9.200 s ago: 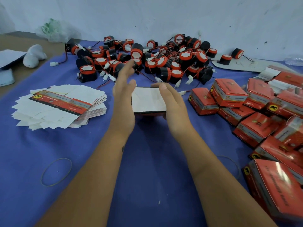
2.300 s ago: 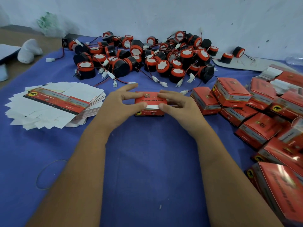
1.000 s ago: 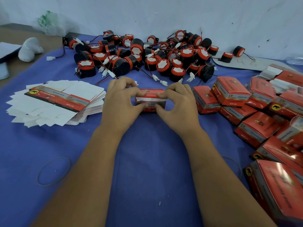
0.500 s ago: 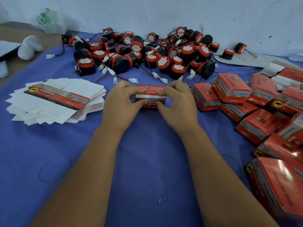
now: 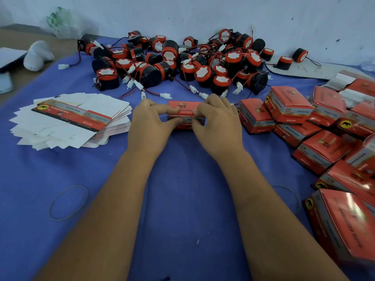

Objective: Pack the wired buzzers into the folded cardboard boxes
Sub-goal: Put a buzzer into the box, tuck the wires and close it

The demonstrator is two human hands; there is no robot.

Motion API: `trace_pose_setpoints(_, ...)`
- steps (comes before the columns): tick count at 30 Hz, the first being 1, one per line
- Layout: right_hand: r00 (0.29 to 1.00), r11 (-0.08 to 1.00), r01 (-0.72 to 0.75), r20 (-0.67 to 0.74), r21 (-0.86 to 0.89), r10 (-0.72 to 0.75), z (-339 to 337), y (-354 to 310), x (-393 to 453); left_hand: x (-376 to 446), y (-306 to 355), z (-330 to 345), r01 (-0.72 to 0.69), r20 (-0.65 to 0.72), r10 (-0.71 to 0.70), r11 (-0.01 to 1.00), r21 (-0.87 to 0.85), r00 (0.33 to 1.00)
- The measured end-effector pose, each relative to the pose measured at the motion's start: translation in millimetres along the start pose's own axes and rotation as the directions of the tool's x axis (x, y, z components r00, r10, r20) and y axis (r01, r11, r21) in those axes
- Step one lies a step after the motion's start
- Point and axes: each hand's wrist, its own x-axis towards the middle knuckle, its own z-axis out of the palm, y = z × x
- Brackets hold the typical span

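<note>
Buzzers (image 5: 203,63), unpacked: large tangled heap, black bodies with red caps, red/black leads and white plugs, lying on the blue-covered desk (image 5: 182,199) just beyond the box in hand (image 5: 185,114). Two more buzzers sit apart, beyond and to the right of that box, near the wall.

Box in hand: one red carton, resting on the desk at centre, partly formed. Left hand (image 5: 151,123) pinches its left end, thumb below and fingers curled over the top. Right hand (image 5: 216,123) pinches the right end the same way. Both hands closed on the carton; neither holds a buzzer. Whether its flaps are tucked cannot be told, the fingers cover them.

Done so far (judgement): finished cartons (image 5: 316,122) piled right of the box in hand, running toward the near right corner of the desk. They appear closed; contents not visible, so packed status is assumed, not confirmed.

Left to do (judgement): flat carton blanks (image 5: 71,120) stacked left of the box in hand, a thick fanned pile, printed side up on top. With the heap this large and the stack this thick, the task looks well short of finished. Current step: erecting a carton; a buzzer has not yet gone in.

Also noted: rubber band (image 5: 69,202) on the desk, nearer than the box and to its left
</note>
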Motion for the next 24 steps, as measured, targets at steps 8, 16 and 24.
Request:
trace_pose_setpoints(8,0.988,0.962,-0.151,0.042,0.228,0.146,6.9,-1.2,-5.4,-7.2,0.1,0.6,-0.011,0.027,0.009,0.997,0.072,1.000)
trace_pose_setpoints(16,0.910,0.663,-0.414,0.284,0.624,0.301,5.1,10.1,-1.7,-3.2,11.5,7.7,0.050,-0.032,-0.057,0.983,-0.176,0.998)
trace_pose_setpoints(24,0.848,0.849,-0.206,-0.345,0.487,0.403,-15.9,17.2,1.7,-9.6,23.9,9.1,0.139,0.092,-0.105,0.831,-0.539,0.990)
